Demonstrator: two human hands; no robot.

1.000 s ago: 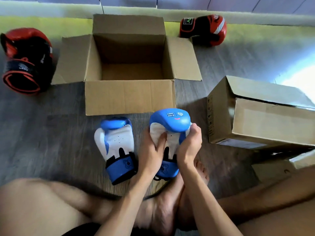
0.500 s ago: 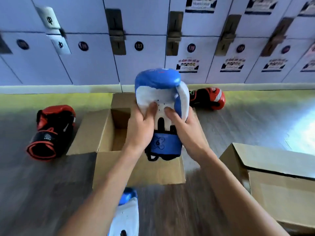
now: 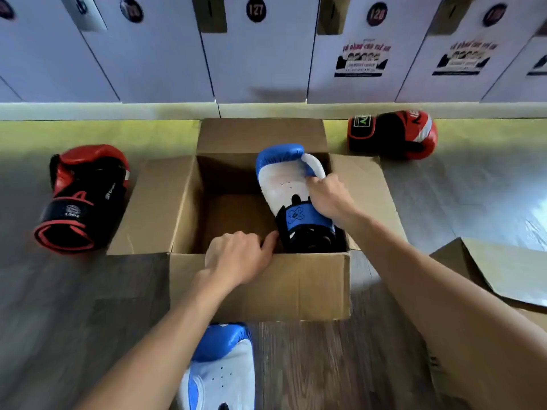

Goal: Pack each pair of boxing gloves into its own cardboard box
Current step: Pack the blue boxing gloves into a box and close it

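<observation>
An open cardboard box (image 3: 296, 285) stands on the floor in front of me. A blue and white boxing glove (image 3: 281, 184) lies inside it along the right wall, padded end toward the back. My right hand (image 3: 331, 199) grips that glove at its thumb side. My left hand (image 3: 236, 255) rests over the box's front rim, one fingertip touching the glove's black cuff without gripping it. The matching blue and white glove (image 3: 225, 371) lies on the floor just in front of the box, partly under my left forearm.
A red and black glove (image 3: 85, 196) lies left of the box, and another (image 3: 390, 134) at the back right. A second cardboard box (image 3: 509, 270) with a loose flap sits at the right. White lockers (image 3: 266, 54) line the wall behind.
The blue glove went from the floor up over the box and down into it. My left hand slid off the glove's palm to the cuff and box rim.
</observation>
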